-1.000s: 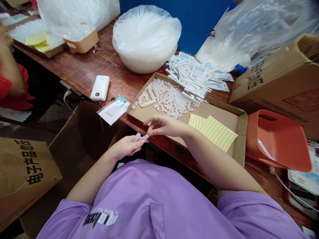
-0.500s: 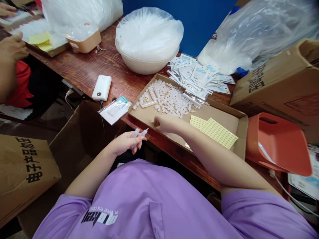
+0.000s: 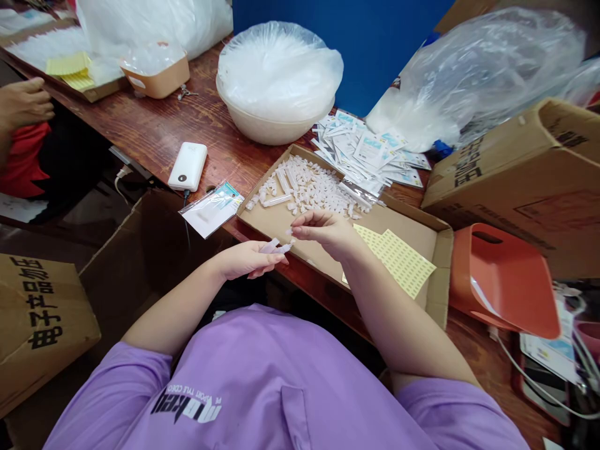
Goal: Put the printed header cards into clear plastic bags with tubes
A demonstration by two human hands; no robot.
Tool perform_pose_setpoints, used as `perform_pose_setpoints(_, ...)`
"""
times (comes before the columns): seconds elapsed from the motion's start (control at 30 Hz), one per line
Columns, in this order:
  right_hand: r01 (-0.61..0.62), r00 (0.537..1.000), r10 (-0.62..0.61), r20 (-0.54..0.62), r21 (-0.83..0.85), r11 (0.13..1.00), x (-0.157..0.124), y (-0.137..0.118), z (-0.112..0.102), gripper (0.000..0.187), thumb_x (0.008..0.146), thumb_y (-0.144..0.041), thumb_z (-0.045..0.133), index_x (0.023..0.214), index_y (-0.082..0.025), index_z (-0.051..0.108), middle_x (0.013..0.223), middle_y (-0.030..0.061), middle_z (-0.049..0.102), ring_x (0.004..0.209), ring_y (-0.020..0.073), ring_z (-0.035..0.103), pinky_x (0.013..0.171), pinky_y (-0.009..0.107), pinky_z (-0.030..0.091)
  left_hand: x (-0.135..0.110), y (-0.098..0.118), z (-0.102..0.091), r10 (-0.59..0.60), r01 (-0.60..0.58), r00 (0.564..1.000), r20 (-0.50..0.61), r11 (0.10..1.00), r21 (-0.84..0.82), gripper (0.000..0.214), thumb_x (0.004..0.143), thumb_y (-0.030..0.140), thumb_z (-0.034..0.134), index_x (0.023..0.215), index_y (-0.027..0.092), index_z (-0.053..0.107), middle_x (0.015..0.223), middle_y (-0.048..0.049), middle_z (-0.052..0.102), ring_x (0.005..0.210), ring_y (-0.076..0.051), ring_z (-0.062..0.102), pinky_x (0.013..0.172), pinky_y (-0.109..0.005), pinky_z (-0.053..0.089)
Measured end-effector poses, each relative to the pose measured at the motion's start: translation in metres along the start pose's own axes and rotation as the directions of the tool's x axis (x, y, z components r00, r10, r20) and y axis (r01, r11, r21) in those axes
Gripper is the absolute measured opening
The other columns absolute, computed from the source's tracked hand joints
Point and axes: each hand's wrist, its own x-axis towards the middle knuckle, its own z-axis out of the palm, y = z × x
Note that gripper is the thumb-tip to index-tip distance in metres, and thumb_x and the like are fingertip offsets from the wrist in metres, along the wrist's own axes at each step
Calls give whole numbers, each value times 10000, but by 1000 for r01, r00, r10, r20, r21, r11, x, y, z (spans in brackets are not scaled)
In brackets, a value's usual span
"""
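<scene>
My left hand (image 3: 247, 259) is closed round small clear plastic tubes (image 3: 276, 247), held just in front of the table edge. My right hand (image 3: 323, 230) hovers next to it, fingers pinched on a tiny white plastic piece (image 3: 290, 232) close to the tube tips. Behind both hands lies a shallow cardboard tray (image 3: 440, 250) with a heap of small clear plastic parts (image 3: 312, 185) and yellow sticker sheets (image 3: 398, 261).
On the wooden table (image 3: 159, 131) stand a cream bowl lined with plastic (image 3: 276, 78), a white power bank (image 3: 188, 165), printed sachets (image 3: 370, 150) and a packet (image 3: 212, 208). Cardboard boxes (image 3: 520, 169) and an orange bin (image 3: 509, 281) sit right. Another person's hand (image 3: 23, 103) is far left.
My right hand reached into the tray, then drew back toward my left hand with a small piece pinched. My left hand rose slightly with the tubes.
</scene>
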Motion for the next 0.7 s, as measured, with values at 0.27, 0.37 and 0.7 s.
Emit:
perform_pose_setpoints(0.27, 34, 997, -27, -67, 105, 994, -12, -1, 23, 280, 538, -322, 824, 717, -173, 669, 669, -18, 655, 610, 100, 594, 633, 257, 474, -2, 9, 9, 41, -42, 999, 15, 996, 75, 384, 806, 533, 582, 796, 161, 486, 559, 83, 362, 448, -39, 287, 420, -191, 200)
perform_pose_setpoints(0.37, 25, 999, -21, -32, 124, 992, -14, -2, 22, 281, 538, -325, 823, 708, -173, 659, 657, -21, 656, 599, 100, 602, 635, 259, 485, -3, 7, 8, 53, -52, 999, -6, 992, 113, 403, 801, 556, 575, 806, 164, 479, 579, 77, 360, 475, -47, 283, 446, -200, 205)
perform_pose_setpoints(0.7, -85, 994, 90, 56, -79, 993, -15, 4, 24, 223, 554, -306, 790, 696, -170, 684, 708, 11, 705, 655, 131, 644, 664, 268, 508, -9, 6, 6, 30, -2, 997, -64, 919, 393, 371, 801, 524, 570, 815, 154, 583, 628, 47, 454, 567, -86, 366, 571, -221, 306)
